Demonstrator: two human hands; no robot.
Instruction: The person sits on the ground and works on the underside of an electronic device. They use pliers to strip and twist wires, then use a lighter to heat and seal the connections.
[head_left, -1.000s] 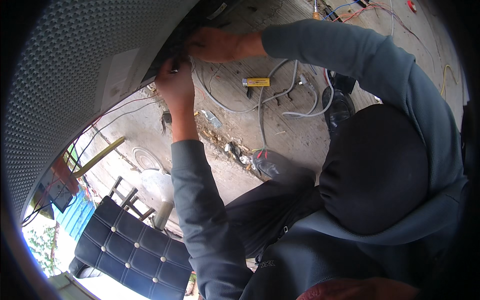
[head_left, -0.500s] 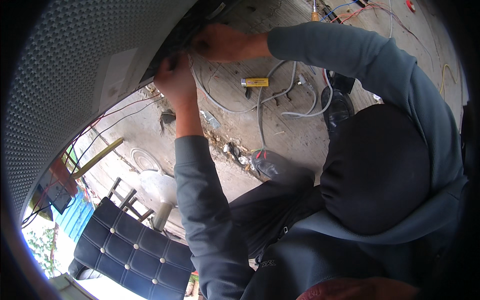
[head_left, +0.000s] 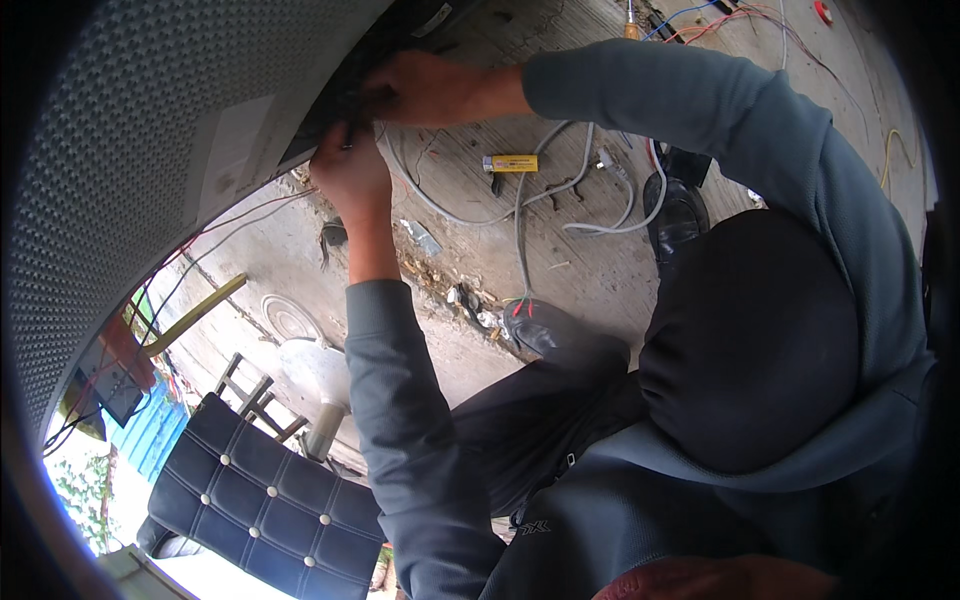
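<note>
A large grey panel with a dimpled surface [head_left: 130, 120] fills the left side, its dark lower edge in shadow. At that edge my left hand [head_left: 352, 180] is closed, fingers curled round a small dark piece that I cannot make out. My right hand [head_left: 435, 90] reaches in just beyond it, fingers bent and pressed against the same dark edge. Shadow hides its fingertips and whatever lies between them. A grey cable [head_left: 465, 221] runs from close to my hands in loops across the floor.
A yellow cylinder [head_left: 512, 163] lies beside the cable's plug [head_left: 604, 158]. Thin coloured wires [head_left: 715, 22] and a wooden-handled tool [head_left: 631, 28] lie at the far right. My shoe [head_left: 545, 325] is near bare cable ends. A black tufted seat [head_left: 260, 490] stands lower left.
My right hand has shifted slightly left, closer to the dark edge. My left hand has turned a little, and a small dark piece now shows at its fingers.
</note>
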